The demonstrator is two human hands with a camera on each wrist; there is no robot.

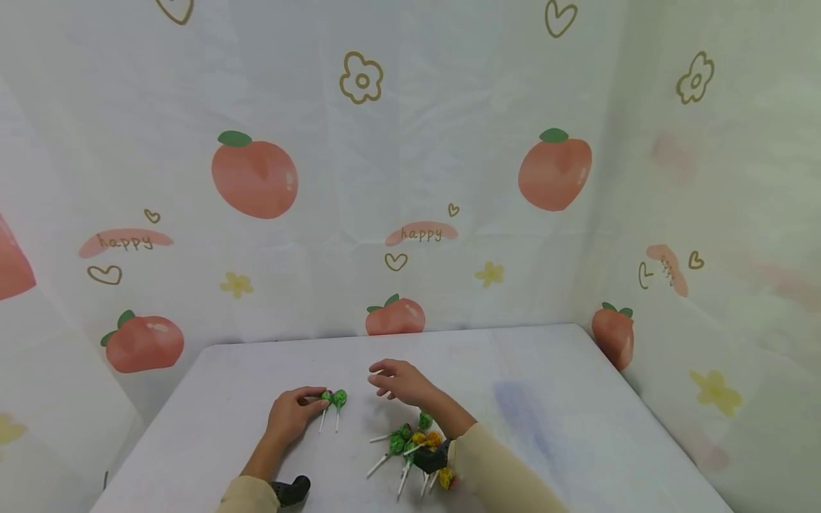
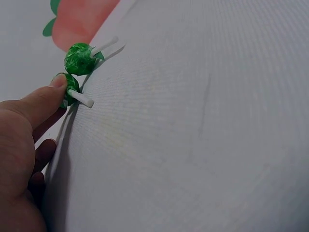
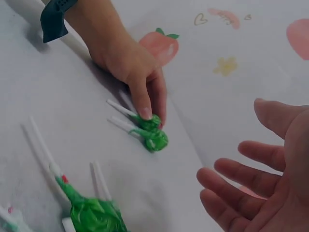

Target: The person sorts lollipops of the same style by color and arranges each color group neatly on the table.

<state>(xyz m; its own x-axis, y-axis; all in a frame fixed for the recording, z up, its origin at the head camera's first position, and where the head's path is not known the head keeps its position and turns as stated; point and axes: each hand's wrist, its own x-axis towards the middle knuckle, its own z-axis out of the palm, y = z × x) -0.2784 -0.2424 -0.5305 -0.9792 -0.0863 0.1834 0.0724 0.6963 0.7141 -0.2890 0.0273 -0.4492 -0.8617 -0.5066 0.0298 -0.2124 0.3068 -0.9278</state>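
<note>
Two green-wrapped lollipops lie side by side on the table, their white sticks toward the person. My left hand [image 1: 291, 415] pinches the head of the left lollipop [image 2: 72, 87] between thumb and fingers. Against it rests the other green lollipop [image 2: 81, 59], untouched by the fingers. My right hand [image 1: 404, 382] hovers above the table to the right of the pair, fingers spread and holding nothing. Below that forearm lies a pile of green lollipops [image 1: 398, 444] and yellow-orange lollipops [image 1: 447, 478], partly hidden by the wrist strap and sleeve.
A white cloth covers the table [image 1: 256, 370]. Behind it and at the sides hangs a white curtain [image 1: 462, 285] printed with fruit, hearts and flowers. A dark wrist device [image 1: 291, 491] sits at the left wrist, another [image 1: 432, 458] at the right.
</note>
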